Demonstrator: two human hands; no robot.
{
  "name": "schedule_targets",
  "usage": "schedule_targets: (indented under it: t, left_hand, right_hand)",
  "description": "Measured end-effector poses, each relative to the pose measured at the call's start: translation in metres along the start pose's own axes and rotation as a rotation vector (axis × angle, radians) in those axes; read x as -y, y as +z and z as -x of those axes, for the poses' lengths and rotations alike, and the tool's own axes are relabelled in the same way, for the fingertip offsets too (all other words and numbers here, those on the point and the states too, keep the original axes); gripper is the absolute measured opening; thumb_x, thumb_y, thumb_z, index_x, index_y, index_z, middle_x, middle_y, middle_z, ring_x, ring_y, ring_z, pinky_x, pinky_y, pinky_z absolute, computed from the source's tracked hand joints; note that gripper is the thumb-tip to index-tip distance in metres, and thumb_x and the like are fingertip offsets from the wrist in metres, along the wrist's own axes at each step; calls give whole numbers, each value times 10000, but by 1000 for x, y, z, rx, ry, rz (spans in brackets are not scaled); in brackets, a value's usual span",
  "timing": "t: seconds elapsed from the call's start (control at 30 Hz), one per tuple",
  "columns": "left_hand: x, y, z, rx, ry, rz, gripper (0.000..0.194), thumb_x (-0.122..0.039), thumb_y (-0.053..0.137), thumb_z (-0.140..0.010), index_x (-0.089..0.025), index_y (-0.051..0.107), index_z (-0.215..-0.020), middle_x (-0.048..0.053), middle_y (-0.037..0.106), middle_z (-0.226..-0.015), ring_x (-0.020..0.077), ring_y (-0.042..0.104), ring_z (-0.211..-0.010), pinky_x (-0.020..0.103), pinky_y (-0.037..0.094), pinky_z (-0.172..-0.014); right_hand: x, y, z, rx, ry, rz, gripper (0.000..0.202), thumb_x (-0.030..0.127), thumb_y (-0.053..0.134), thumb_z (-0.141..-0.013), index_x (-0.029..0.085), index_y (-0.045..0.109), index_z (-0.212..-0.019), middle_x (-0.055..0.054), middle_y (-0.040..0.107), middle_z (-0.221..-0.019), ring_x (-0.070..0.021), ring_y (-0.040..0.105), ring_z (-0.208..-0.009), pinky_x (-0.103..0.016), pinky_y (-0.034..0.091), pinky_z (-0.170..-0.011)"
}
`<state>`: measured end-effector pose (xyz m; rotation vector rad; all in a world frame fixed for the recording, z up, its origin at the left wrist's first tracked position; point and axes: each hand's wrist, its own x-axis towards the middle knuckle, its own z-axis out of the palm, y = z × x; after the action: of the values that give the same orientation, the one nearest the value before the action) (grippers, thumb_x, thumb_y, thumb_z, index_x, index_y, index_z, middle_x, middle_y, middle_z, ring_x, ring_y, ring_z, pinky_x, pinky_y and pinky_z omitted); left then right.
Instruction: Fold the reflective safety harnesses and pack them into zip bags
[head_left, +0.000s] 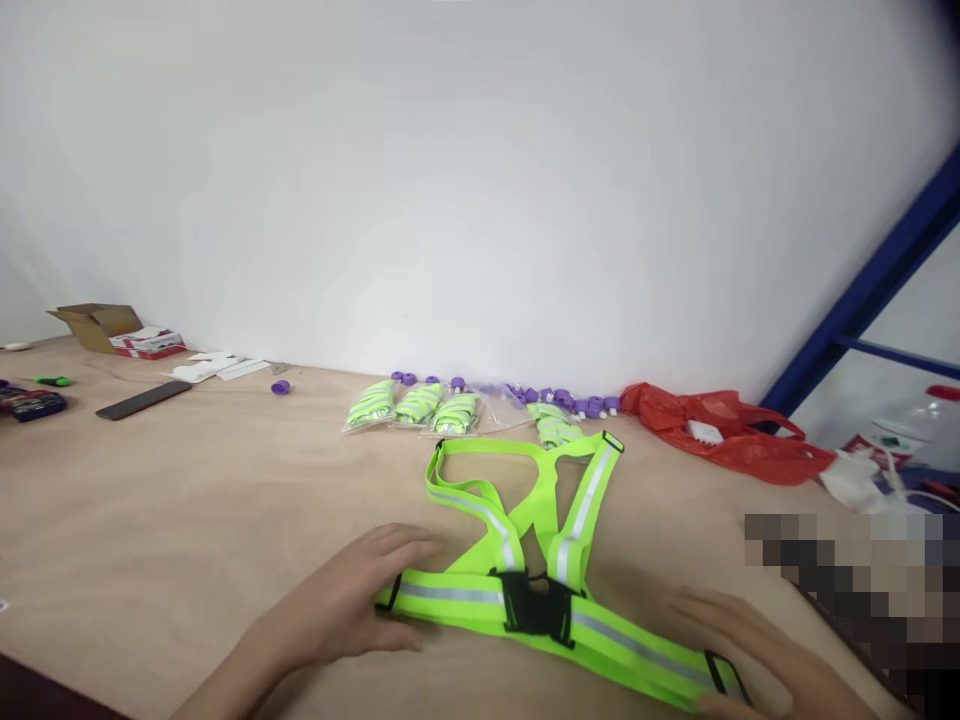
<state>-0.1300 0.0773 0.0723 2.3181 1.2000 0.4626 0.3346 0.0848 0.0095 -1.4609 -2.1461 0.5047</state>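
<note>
A neon-green reflective vest (461, 592) of elastic straps with silver stripes lies spread out in front of me, its straps crossing at the back. A black buckle (537, 606) joins the waist belt in the middle. My left hand (358, 598) is at the belt's left end, fingers above it and thumb below, with a gap between them. Over by the belt's right end, near a black slider (726, 677), is my right hand (757, 645), fingers stretched out and slightly blurred. Whether either hand touches the strap is hard to tell.
Behind the vest lie several clear bags with folded green straps (454, 412) and several purple caps (592, 406). A red plastic bag (731, 445) and a bottle (911, 425) are at right, by a blue frame (862, 285). A cardboard box (97, 325) and dark flat bar (142, 400) sit left.
</note>
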Motion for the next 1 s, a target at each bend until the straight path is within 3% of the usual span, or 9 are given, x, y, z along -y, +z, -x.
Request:
schedule_targets:
  t: [0.1,0.23,0.5,0.73,1.0]
  left_hand:
    - [14,4,22,3,-54,-16,606,-285,685,-851,-338,503,-1427,48,527,-1476,263,496,-1343,426,420,-1118]
    - [26,7,35,-29,-76,-32,374,-301,539,-958,-310,606,-1326,39,577,-1419,235,554,-1285,378,457,-1087]
    - [31,3,33,-44,-54,-57,464,-435,570,-947,-318,543,-1394,25,562,-1442,263,558,-1284,389,481,-1059]
    - [34,9,31,9,-41,-137,467,-465,579,-931,-315,581,-1373,39,608,-1379,277,575,-1259,393,489,-1044]
    - [40,1,48,-3,-62,-120,417,-421,583,-931,-325,612,-1335,28,617,-1377,273,574,-1258,386,490,-1050]
  right_hand:
    - [-18,-2,29,3,86,14,566,548,811,-657,302,745,-1162,-107,698,-1261,-403,634,-1182,-508,520,-1044]
    - [4,-1,46,-18,196,10,503,501,724,-777,297,689,-1235,-87,631,-1367,-360,549,-1304,-516,430,-1129]
    - [49,-11,33,27,318,-222,518,528,728,-790,255,664,-1226,-77,651,-1332,-329,569,-1275,-464,441,-1112]
    - [42,-4,29,-38,340,-410,563,581,777,-726,223,648,-1140,-106,693,-1187,-331,621,-1180,-453,513,-1025]
    - [41,-19,47,51,367,-281,530,591,732,-755,233,674,-1142,-103,683,-1235,-341,606,-1200,-453,502,-1045]
